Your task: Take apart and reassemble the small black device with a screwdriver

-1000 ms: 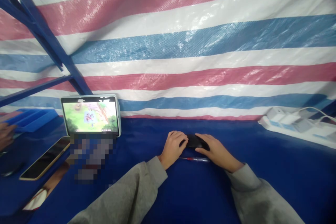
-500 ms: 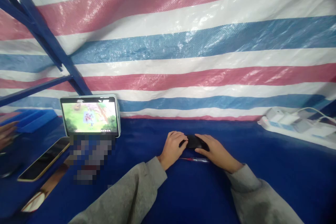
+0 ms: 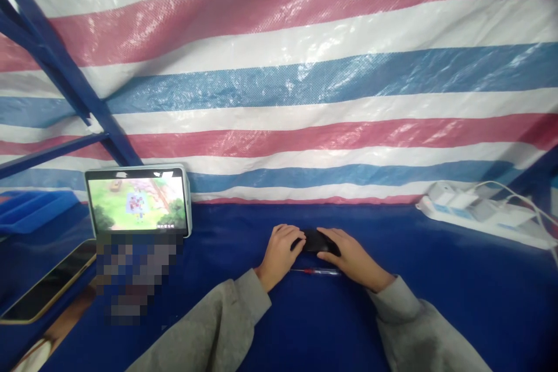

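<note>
A black computer mouse [image 3: 316, 242] lies low over the blue table, held from both sides. On its left end the fingers of my left hand [image 3: 281, 253] are curled and closed. My right hand [image 3: 355, 256] grips the opposite end, thumb at the near side and fingers over the top. Just in front of the mouse, a small screwdriver [image 3: 322, 271] with a red and clear handle rests on the table, its thin shaft pointing left, close to both hands. My palms hide the ends of the mouse.
To the left stands a tablet [image 3: 138, 200] playing a cartoon, with a phone [image 3: 47, 282] lying nearby. Behind them is a blue tray [image 3: 39, 212]. A white power strip [image 3: 488, 221] with plugged-in chargers sits at the right. Striped plastic sheeting [image 3: 305, 133] hangs behind the table.
The view has shifted a little, so things appear slightly lower and further left. Another person's hand at the left edge has left view. My hands keep their hold on the mouse.
</note>
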A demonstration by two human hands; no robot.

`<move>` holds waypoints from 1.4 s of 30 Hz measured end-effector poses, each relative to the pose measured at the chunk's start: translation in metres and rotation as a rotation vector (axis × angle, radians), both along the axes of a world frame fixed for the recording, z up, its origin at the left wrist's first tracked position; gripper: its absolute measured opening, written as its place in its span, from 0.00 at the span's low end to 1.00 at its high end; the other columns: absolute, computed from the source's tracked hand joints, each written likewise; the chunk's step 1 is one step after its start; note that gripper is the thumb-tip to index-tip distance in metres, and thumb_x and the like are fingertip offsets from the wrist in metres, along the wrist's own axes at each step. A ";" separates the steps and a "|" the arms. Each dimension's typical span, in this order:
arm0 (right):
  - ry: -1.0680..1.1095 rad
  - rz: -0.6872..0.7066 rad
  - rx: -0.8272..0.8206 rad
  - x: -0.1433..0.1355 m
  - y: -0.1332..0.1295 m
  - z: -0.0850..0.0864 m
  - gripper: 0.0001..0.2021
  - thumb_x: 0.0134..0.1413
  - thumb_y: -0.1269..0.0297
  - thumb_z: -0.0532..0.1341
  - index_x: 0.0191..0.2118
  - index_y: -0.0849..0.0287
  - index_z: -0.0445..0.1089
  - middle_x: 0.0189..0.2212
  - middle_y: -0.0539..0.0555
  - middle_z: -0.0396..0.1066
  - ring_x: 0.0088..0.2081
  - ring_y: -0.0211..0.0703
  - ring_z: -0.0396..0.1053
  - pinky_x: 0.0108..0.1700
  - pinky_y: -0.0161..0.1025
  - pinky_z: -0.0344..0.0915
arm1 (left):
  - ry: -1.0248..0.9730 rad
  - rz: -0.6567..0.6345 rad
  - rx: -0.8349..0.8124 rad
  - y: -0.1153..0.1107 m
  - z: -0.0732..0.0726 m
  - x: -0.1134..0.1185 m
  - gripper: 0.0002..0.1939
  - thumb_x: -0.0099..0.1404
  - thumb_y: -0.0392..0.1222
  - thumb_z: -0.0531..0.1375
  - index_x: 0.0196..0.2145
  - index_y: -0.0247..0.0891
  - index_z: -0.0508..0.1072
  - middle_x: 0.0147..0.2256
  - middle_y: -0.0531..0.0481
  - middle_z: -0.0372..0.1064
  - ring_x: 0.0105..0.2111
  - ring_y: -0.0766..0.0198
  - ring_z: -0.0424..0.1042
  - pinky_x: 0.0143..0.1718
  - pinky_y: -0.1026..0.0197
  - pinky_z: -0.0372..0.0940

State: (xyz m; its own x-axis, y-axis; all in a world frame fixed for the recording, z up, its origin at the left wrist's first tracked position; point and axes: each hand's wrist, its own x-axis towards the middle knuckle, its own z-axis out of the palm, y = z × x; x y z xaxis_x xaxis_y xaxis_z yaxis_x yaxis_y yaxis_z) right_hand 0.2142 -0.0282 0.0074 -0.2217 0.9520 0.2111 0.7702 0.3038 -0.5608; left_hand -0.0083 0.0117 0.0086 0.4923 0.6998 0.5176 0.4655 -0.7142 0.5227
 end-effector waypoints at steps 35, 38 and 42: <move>0.094 0.004 0.048 0.001 -0.001 0.012 0.23 0.50 0.63 0.66 0.54 0.54 0.71 0.52 0.58 0.72 0.52 0.52 0.72 0.58 0.51 0.67 | 0.090 -0.053 -0.279 0.001 0.000 -0.003 0.36 0.57 0.45 0.71 0.61 0.48 0.62 0.56 0.47 0.68 0.59 0.48 0.64 0.63 0.41 0.54; 0.115 0.004 0.110 0.002 0.000 0.012 0.21 0.55 0.59 0.64 0.54 0.54 0.71 0.52 0.58 0.73 0.52 0.52 0.72 0.58 0.52 0.68 | 0.084 -0.054 -0.283 0.002 0.000 -0.002 0.38 0.57 0.44 0.71 0.62 0.48 0.61 0.57 0.46 0.67 0.59 0.47 0.63 0.63 0.39 0.53; 0.150 -0.042 0.166 0.001 0.001 0.011 0.20 0.61 0.53 0.58 0.55 0.54 0.70 0.53 0.58 0.74 0.54 0.51 0.72 0.59 0.51 0.68 | 0.090 -0.037 -0.304 0.001 0.002 -0.002 0.41 0.57 0.47 0.71 0.64 0.47 0.59 0.60 0.43 0.65 0.62 0.45 0.61 0.63 0.38 0.53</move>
